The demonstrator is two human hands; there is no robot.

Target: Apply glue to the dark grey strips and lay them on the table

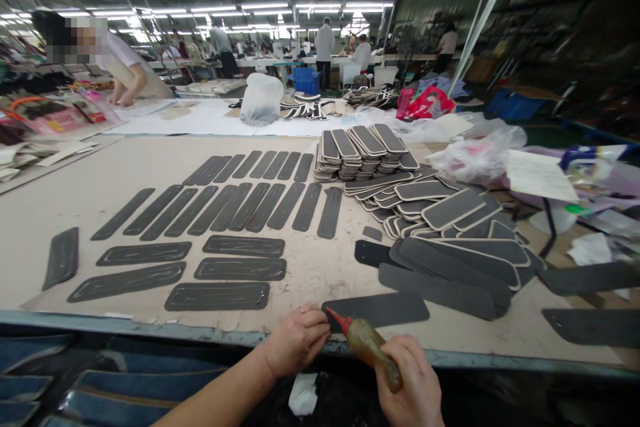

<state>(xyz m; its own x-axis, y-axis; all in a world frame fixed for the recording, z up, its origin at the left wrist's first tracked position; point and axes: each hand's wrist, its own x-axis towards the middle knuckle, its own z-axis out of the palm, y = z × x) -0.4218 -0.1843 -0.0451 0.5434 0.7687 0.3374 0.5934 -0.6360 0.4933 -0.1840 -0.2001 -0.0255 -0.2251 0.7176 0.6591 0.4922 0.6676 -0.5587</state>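
Observation:
My right hand (407, 380) is wrapped round a yellowish glue bottle (367, 343) with a red nozzle. The bottle tilts down to the left, its tip over the left end of a dark grey rounded strip (385, 308) at the table's front edge. My left hand (305, 335) has its fingers curled together at that same end of the strip; its fingertips are partly hidden. To the left lie several grey strips with shiny glue lines, such as a glue-lined strip (217, 296). Plain grey strips (440, 288) overlap to the right.
A neat stack of light-edged grey pieces (363, 147) stands behind a loose heap (450, 210). Plastic bags (480, 153) and a paper sheet (540, 173) lie on the right. A person (133, 63) leans over the far-left table. Folded denim (120, 393) is below the front edge.

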